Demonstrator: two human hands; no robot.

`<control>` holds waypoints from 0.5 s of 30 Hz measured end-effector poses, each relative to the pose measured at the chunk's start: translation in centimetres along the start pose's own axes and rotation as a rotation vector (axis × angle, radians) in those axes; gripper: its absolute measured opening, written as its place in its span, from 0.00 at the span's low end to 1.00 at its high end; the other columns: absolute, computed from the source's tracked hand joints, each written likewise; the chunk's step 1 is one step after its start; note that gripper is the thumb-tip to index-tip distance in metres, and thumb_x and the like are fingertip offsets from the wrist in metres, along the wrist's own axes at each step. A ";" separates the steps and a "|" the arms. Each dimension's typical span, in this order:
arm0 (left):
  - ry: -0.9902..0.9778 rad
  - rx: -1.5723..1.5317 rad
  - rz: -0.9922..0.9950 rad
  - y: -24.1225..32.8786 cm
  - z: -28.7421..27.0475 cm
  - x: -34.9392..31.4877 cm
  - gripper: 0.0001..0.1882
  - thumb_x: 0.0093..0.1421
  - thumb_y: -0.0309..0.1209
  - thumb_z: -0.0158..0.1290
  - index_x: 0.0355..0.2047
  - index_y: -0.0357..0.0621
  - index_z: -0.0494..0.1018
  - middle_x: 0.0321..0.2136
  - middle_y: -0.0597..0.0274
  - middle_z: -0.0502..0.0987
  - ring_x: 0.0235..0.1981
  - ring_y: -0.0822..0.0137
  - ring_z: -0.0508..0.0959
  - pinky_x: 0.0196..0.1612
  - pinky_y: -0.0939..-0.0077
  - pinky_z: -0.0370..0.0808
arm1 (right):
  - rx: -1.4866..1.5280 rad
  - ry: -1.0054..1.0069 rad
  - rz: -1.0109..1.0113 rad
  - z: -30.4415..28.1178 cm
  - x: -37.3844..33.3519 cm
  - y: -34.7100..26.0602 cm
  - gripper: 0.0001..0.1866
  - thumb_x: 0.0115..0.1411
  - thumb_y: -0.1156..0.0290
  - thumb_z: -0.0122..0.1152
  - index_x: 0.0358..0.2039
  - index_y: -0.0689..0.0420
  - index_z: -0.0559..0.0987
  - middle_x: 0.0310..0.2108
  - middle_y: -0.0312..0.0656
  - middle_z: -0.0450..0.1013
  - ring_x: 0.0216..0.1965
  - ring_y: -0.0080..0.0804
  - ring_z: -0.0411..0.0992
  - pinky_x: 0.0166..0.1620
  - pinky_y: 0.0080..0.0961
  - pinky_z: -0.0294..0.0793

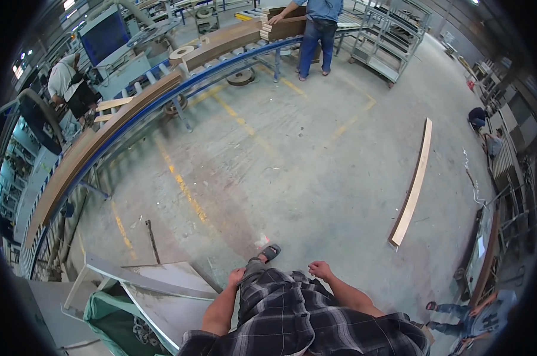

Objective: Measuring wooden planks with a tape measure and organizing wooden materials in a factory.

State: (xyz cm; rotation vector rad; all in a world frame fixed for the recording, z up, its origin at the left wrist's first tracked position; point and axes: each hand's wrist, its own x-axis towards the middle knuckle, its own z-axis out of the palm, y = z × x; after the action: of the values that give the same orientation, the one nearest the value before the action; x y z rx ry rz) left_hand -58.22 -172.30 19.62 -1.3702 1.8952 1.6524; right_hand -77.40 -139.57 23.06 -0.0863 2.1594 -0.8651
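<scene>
My left hand (pixel 237 276) hangs beside my left thigh, its fingers curled in and nothing showing in it. In front of my waist, my right hand (pixel 320 270) is held loosely closed, also with nothing visible in it. Nearest to my left hand is a white-topped stand (pixel 161 276) with slanted boards. A green cloth bag (pixel 111 317) hangs below these boards. One sandalled foot (pixel 270 253) is forward on the concrete floor. Out to the right lies a long wooden board (pixel 414 184), pale on top and dark along its side, apart from both hands.
A blue-framed roller conveyor (pixel 185 86) carrying long brown boards (pixel 81 157) curves along the left and back. A person (pixel 323 35) stands at stacked boards there. Another person (pixel 67 83) bends at the far left. A metal rack cart (pixel 393 38) stands behind; someone (pixel 482 317) is lower right.
</scene>
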 end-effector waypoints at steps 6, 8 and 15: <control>-0.024 0.056 0.012 -1.3 0.4 2.9 0.22 0.45 0.44 0.47 0.31 0.36 0.72 0.29 0.48 0.74 0.32 0.58 0.73 0.36 0.70 0.67 | 0.071 0.035 0.100 -0.4 -0.8 -0.4 0.13 0.43 0.63 0.59 0.28 0.57 0.77 0.22 0.41 0.73 0.23 0.27 0.72 0.29 0.22 0.70; -0.058 0.227 0.184 -1.7 0.4 4.4 0.22 0.46 0.44 0.47 0.32 0.37 0.72 0.30 0.48 0.74 0.32 0.58 0.73 0.36 0.69 0.67 | 0.086 0.048 0.042 -0.6 -1.0 -0.2 0.13 0.43 0.62 0.59 0.28 0.56 0.77 0.22 0.41 0.73 0.24 0.28 0.72 0.30 0.23 0.70; -0.460 0.799 0.478 3.8 -1.6 3.9 0.14 0.49 0.38 0.46 0.29 0.41 0.71 0.25 0.51 0.73 0.28 0.60 0.73 0.31 0.67 0.68 | -0.131 0.225 -0.083 -1.7 -1.5 0.4 0.15 0.44 0.56 0.55 0.28 0.52 0.77 0.24 0.43 0.73 0.26 0.39 0.71 0.31 0.32 0.70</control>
State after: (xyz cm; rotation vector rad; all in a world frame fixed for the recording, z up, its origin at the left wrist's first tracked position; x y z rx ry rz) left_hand -62.64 -175.89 19.65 -0.2193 2.2800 1.0058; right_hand -77.45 -137.86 24.60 -0.1517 2.4382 -0.8112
